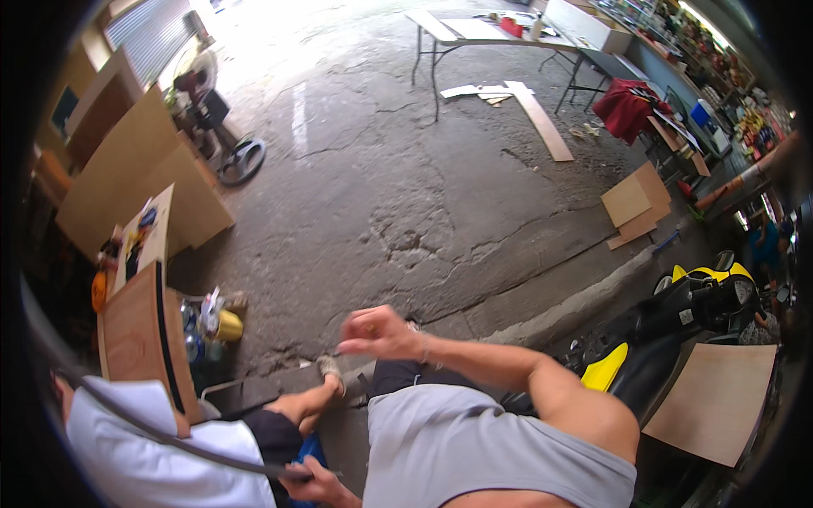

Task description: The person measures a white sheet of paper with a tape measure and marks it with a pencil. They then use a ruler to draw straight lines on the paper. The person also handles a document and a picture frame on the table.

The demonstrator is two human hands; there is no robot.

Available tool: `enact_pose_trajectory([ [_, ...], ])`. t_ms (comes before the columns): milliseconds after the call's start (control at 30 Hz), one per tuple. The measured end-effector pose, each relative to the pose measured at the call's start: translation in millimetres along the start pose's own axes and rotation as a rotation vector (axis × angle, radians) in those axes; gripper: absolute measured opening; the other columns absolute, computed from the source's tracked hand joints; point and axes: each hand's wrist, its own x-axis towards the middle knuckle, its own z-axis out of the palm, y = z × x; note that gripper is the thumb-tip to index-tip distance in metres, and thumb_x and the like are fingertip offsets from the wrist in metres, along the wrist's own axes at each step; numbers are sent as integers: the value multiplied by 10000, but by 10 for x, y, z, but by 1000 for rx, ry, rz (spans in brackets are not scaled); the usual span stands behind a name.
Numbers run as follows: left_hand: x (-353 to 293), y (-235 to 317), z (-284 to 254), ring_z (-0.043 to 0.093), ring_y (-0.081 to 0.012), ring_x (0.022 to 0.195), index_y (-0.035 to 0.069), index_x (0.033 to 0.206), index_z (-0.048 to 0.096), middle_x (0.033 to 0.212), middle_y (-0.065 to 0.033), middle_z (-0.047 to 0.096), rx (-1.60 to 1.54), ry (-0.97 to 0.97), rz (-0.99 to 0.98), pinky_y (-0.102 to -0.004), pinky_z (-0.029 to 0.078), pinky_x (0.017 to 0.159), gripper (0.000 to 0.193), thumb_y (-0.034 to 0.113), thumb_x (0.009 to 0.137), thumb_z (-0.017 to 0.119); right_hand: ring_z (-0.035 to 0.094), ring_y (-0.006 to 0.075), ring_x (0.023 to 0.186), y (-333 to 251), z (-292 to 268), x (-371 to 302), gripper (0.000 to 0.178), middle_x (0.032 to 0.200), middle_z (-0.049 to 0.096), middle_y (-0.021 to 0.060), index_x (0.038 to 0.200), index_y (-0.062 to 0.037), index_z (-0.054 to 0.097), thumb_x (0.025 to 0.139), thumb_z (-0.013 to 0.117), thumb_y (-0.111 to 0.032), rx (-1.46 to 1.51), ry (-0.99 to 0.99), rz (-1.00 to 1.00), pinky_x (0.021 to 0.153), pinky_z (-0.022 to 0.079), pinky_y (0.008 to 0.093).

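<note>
Seen from above, through the head camera I am watching: a workshop yard with a cracked concrete floor (406, 195).

My left hand (312, 484) sits at the bottom edge, fingers closed around the near end of a thin dark strip (169, 440). The strip runs from that hand in a long shallow arc to the left. It crosses in front of a person in a white shirt (127, 457) who is close beside me, then rises toward the left rim.

My right hand (377, 333) is raised in front of my grey shirt, well apart from the strip. Its fingers are curled shut, and I cannot tell whether they pinch anything.

Judging by the curve, the strip is light, narrow and springy. It is stiff enough to hold an arc but floppy over its length, so it is likely to whip or kink if bent sharply. I would pinch it flat between thumb and fingers near the end. A second grip further along would steady it.

A wooden panel (135, 339) with a dark edge stands at left, next to the strip's far end. A yellow and black motorbike (677, 313) and a flat board (716, 398) are at right. A folding table (474, 30) is far off.
</note>
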Motion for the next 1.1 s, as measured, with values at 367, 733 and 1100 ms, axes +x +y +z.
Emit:
enact_pose_trajectory([
  [367,264,2918,5940,550,-154,585,36,872,562,683,-61,600,-727,-709,-75,-350,481,573,330,213,671,755,584,230,663,368,-3833,2558,217,862,549,110,711,-21,599,697,800,-102,-684,1049,-235,579,486,359],
  [733,875,4581,9891,662,-227,870,81,1268,514,1029,-112,652,-501,-1529,147,-359,536,763,735,458,711,812,625,327,702,1178,-9199,2904,107,841,614,148,685,3,603,658,693,-49,-1148,1072,171,617,494,424],
  [1100,2685,6660,14190,674,-180,805,4,1101,624,887,-120,695,-565,-1231,65,-340,548,719,450,293,792,777,588,363,704,2726,-12201,4812,187,774,562,155,643,-2,522,640,691,-82,-1017,902,357,635,483,437],
])
